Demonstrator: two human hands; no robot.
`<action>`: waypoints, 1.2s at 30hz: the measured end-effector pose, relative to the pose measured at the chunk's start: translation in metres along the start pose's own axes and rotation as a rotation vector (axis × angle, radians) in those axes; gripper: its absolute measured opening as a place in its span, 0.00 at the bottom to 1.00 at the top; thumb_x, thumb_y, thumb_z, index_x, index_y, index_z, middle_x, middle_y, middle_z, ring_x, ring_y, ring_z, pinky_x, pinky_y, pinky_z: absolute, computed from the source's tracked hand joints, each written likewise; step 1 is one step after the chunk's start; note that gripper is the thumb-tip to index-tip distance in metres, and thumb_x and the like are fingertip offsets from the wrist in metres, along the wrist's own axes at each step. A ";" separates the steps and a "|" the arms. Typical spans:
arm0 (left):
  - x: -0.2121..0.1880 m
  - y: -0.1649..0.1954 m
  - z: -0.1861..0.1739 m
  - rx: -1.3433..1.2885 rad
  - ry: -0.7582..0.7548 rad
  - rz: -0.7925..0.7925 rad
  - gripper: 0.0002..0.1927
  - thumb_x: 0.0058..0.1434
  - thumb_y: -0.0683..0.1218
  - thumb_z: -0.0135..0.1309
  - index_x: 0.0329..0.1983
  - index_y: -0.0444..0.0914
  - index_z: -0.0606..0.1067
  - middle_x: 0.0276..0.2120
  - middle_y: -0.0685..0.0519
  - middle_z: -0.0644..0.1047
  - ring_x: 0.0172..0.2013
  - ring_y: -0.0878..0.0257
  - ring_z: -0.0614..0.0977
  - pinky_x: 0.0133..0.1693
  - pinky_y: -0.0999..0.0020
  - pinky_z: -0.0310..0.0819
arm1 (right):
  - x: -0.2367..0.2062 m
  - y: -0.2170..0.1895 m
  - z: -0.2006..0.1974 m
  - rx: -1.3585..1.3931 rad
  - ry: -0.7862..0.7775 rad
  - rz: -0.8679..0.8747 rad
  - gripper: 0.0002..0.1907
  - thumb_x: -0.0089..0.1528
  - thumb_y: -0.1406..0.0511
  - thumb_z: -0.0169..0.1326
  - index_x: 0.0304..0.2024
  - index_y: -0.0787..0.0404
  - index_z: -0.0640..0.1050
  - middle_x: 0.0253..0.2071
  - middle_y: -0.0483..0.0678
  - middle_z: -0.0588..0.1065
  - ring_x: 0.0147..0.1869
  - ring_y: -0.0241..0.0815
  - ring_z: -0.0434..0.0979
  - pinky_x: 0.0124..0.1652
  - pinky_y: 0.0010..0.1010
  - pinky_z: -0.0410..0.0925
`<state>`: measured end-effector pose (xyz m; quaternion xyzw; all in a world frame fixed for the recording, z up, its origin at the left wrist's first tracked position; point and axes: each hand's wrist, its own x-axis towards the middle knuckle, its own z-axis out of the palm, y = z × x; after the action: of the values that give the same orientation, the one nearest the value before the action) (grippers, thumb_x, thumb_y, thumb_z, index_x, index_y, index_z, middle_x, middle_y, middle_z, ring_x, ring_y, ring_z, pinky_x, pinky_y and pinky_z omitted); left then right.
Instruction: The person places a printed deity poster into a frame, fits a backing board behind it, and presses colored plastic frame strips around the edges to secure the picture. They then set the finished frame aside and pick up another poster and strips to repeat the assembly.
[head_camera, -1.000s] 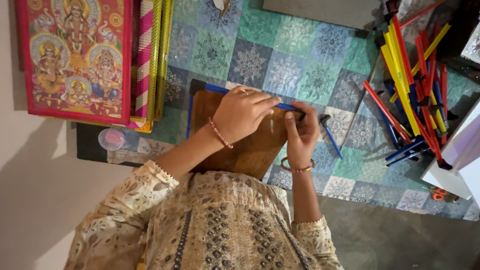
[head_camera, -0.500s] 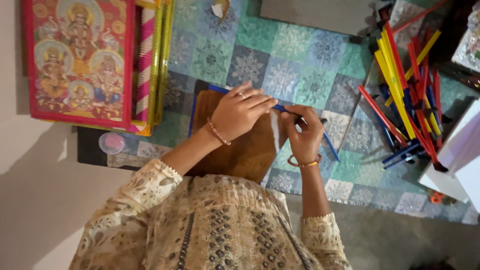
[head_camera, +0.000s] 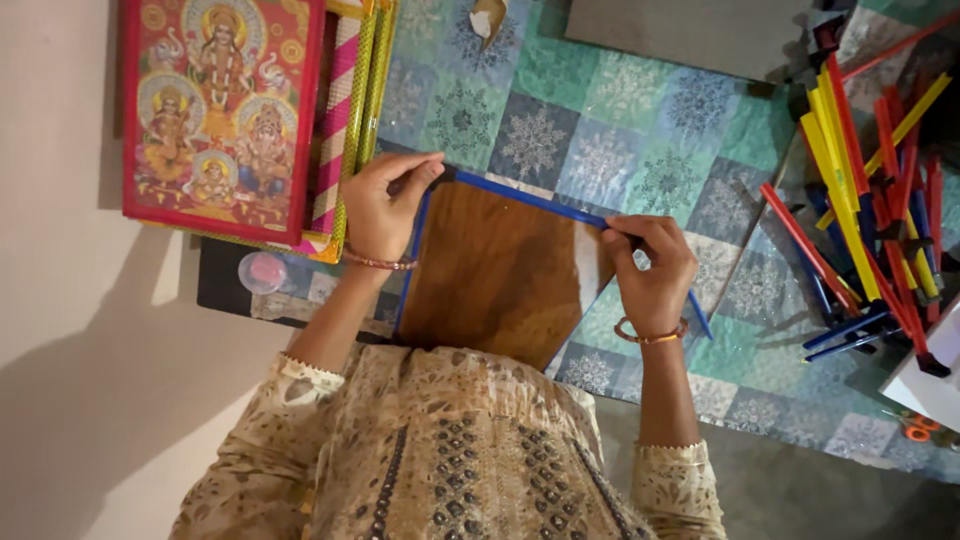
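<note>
A brown wooden board (head_camera: 500, 275) lies on a teal patterned cloth (head_camera: 620, 130) in front of me. A long thin blue stick (head_camera: 530, 200) runs along the board's far edge. My left hand (head_camera: 385, 205) pinches the stick's left end at the board's top left corner. My right hand (head_camera: 650, 265) grips the stick farther right, near the board's right edge, and the stick's tip pokes out below that hand. A second blue strip (head_camera: 412, 255) lies along the board's left edge.
A red framed picture (head_camera: 215, 115) and striped pink and yellow rolls (head_camera: 345, 130) lie at the left. A heap of red, yellow and blue sticks (head_camera: 870, 220) is at the right. A small round pink lid (head_camera: 262, 272) sits near my left wrist.
Both hands were together over the board's right part. Now they have spread apart, the left hand moving to the top left corner, and the board is uncovered.
</note>
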<state>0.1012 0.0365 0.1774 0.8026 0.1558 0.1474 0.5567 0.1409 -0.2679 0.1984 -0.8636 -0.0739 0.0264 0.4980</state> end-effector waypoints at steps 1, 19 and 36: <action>-0.002 -0.002 0.002 -0.008 0.025 0.005 0.07 0.67 0.41 0.63 0.46 0.36 0.83 0.37 0.50 0.84 0.34 0.67 0.84 0.37 0.74 0.76 | -0.001 0.001 0.000 -0.003 0.004 0.000 0.08 0.63 0.75 0.62 0.44 0.64 0.83 0.43 0.48 0.77 0.43 0.36 0.79 0.41 0.25 0.73; -0.185 -0.136 -0.029 0.234 -0.233 -0.198 0.27 0.52 0.47 0.69 0.57 0.41 0.80 0.45 0.44 0.82 0.39 0.52 0.85 0.40 0.63 0.79 | -0.005 0.121 -0.005 -0.104 0.032 0.134 0.08 0.68 0.68 0.61 0.49 0.63 0.83 0.39 0.47 0.79 0.41 0.33 0.77 0.38 0.23 0.70; -0.197 -0.127 -0.034 0.319 -0.306 0.028 0.38 0.51 0.42 0.66 0.67 0.39 0.69 0.54 0.40 0.73 0.54 0.43 0.75 0.56 0.55 0.70 | -0.111 0.178 0.022 -0.001 0.061 0.343 0.35 0.57 0.68 0.67 0.65 0.65 0.69 0.57 0.55 0.73 0.56 0.44 0.78 0.48 0.34 0.78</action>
<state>-0.1027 0.0257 0.0572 0.8955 0.0798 0.0049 0.4379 0.0463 -0.3535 0.0306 -0.8641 0.0896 0.0849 0.4879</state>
